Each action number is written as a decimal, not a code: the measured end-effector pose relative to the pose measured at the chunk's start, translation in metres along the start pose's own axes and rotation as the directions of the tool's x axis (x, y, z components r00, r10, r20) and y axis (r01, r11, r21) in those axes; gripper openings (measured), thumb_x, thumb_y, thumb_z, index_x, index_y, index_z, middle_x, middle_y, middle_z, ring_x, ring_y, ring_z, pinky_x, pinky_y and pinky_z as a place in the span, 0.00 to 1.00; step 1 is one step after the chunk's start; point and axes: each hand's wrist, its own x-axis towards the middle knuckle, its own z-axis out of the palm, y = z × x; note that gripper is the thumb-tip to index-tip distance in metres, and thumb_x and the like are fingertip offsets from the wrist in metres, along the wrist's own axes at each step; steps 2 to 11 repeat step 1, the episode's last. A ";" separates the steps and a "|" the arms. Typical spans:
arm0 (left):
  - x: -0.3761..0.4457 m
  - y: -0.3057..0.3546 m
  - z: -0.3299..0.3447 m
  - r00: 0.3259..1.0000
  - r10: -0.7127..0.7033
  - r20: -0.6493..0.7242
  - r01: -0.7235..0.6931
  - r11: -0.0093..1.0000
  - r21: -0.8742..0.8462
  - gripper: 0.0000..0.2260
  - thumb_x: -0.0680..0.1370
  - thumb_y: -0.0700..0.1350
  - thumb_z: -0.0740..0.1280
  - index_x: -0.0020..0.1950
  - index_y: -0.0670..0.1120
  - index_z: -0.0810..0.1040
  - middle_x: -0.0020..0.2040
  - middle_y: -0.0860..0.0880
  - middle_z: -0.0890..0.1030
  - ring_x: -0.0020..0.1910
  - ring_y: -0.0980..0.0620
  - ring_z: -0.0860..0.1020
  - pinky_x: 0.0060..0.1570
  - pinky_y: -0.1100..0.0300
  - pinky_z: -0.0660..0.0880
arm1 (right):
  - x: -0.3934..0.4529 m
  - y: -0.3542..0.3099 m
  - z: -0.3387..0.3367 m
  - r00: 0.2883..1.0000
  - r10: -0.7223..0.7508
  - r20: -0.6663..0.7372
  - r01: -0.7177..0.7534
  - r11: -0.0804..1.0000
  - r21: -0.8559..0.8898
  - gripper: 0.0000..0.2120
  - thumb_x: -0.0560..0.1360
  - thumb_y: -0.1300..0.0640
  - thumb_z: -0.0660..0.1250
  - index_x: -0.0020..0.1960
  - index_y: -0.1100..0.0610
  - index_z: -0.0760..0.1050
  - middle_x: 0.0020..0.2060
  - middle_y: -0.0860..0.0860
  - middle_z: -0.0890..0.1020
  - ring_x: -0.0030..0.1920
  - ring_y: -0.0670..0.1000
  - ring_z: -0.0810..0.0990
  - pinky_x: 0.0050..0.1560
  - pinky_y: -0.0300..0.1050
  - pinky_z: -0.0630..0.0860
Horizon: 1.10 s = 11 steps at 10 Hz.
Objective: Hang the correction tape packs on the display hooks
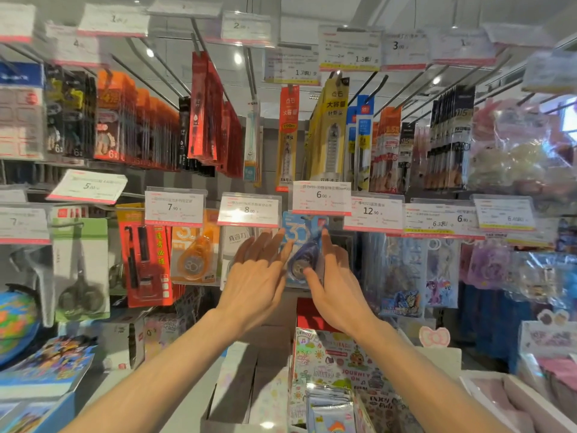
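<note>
A blue correction tape pack (pixel 300 245) hangs just under the 6.00 price tag (pixel 321 197) in the middle row of hooks. My right hand (pixel 332 282) grips it, thumb on the front of the blister and forefinger up its right edge. My left hand (pixel 259 270) is spread flat with its fingertips touching the pack's left edge. It also covers part of a white correction tape pack (pixel 232 242) under the 8.00 tag. An orange correction tape pack (pixel 195 254) hangs further left. The hook behind the blue pack is hidden by the price tag.
Scissors packs (pixel 81 270) and red pen packs (pixel 145 260) hang at the left, blue cartoon packs (pixel 406 276) at the right. Pen refill packs fill the upper hooks. Sticker books (pixel 337 364) and open boxes lie on the counter below my arms. A globe (pixel 15 323) stands at far left.
</note>
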 end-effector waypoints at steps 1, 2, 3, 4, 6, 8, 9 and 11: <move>-0.006 -0.003 -0.001 0.999 -0.021 0.042 0.023 0.999 -0.037 0.26 0.82 0.56 0.47 0.78 0.50 0.64 0.75 0.45 0.72 0.74 0.44 0.69 0.71 0.44 0.66 | -0.003 0.000 0.006 0.996 -0.002 -0.091 -0.004 0.997 -0.073 0.36 0.82 0.40 0.54 0.80 0.41 0.34 0.78 0.56 0.57 0.65 0.63 0.76 0.60 0.58 0.76; -0.006 -0.003 -0.001 0.999 -0.021 0.042 0.023 0.999 -0.037 0.26 0.82 0.56 0.47 0.78 0.50 0.64 0.75 0.45 0.72 0.74 0.44 0.69 0.71 0.44 0.66 | -0.003 0.000 0.006 0.996 -0.002 -0.091 -0.004 0.997 -0.073 0.36 0.82 0.40 0.54 0.80 0.41 0.34 0.78 0.56 0.57 0.65 0.63 0.76 0.60 0.58 0.76; -0.006 -0.003 -0.001 0.999 -0.021 0.042 0.023 0.999 -0.037 0.26 0.82 0.56 0.47 0.78 0.50 0.64 0.75 0.45 0.72 0.74 0.44 0.69 0.71 0.44 0.66 | -0.003 0.000 0.006 0.996 -0.002 -0.091 -0.004 0.997 -0.073 0.36 0.82 0.40 0.54 0.80 0.41 0.34 0.78 0.56 0.57 0.65 0.63 0.76 0.60 0.58 0.76; -0.006 -0.003 -0.001 0.999 -0.021 0.042 0.023 0.999 -0.037 0.26 0.82 0.56 0.47 0.78 0.50 0.64 0.75 0.45 0.72 0.74 0.44 0.69 0.71 0.44 0.66 | -0.003 0.000 0.006 0.996 -0.002 -0.091 -0.004 0.997 -0.073 0.36 0.82 0.40 0.54 0.80 0.41 0.34 0.78 0.56 0.57 0.65 0.63 0.76 0.60 0.58 0.76; -0.006 -0.003 -0.001 0.999 -0.021 0.042 0.023 0.999 -0.037 0.26 0.82 0.56 0.47 0.78 0.50 0.64 0.75 0.45 0.72 0.74 0.44 0.69 0.71 0.44 0.66 | -0.003 0.000 0.006 0.996 -0.002 -0.091 -0.004 0.997 -0.073 0.36 0.82 0.40 0.54 0.80 0.41 0.34 0.78 0.56 0.57 0.65 0.63 0.76 0.60 0.58 0.76; -0.006 -0.003 -0.001 0.999 -0.021 0.042 0.023 0.999 -0.037 0.26 0.82 0.56 0.47 0.78 0.50 0.64 0.75 0.45 0.72 0.74 0.44 0.69 0.71 0.44 0.66 | -0.003 0.000 0.006 0.996 -0.002 -0.091 -0.004 0.997 -0.073 0.36 0.82 0.40 0.54 0.80 0.41 0.34 0.78 0.56 0.57 0.65 0.63 0.76 0.60 0.58 0.76; -0.006 -0.003 -0.001 0.999 -0.021 0.042 0.023 0.999 -0.037 0.26 0.82 0.56 0.47 0.78 0.50 0.64 0.75 0.45 0.72 0.74 0.44 0.69 0.71 0.44 0.66 | -0.003 0.000 0.006 0.996 -0.002 -0.091 -0.004 0.997 -0.073 0.36 0.82 0.40 0.54 0.80 0.41 0.34 0.78 0.56 0.57 0.65 0.63 0.76 0.60 0.58 0.76; -0.006 -0.003 -0.001 0.999 -0.021 0.042 0.023 0.999 -0.037 0.26 0.82 0.56 0.47 0.78 0.50 0.64 0.75 0.45 0.72 0.74 0.44 0.69 0.71 0.44 0.66 | -0.003 0.000 0.006 0.996 -0.002 -0.091 -0.004 0.997 -0.073 0.36 0.82 0.40 0.54 0.80 0.41 0.34 0.78 0.56 0.57 0.65 0.63 0.76 0.60 0.58 0.76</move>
